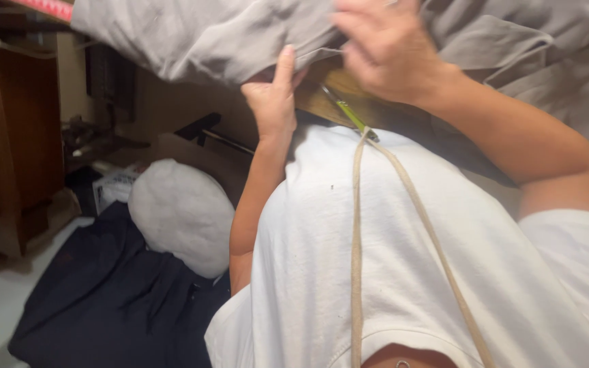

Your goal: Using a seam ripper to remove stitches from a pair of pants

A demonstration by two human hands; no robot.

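Left hand pressed up under soft, creased grey cloth, thumb raised, fingers hidden in folds; grip impossible to tell. Right hand, blurred, spread loosely open atop same cloth. Below: brown wooden counter, slim green pen, beige cord, rounded white cushion.

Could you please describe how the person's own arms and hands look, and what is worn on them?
Both arms are bare from the short sleeves down. The left hand and the right hand wear no gloves; no ring or watch shows, though the right hand is blurred. The person wears a white short-sleeved shirt, and a beige cord hangs down over it.
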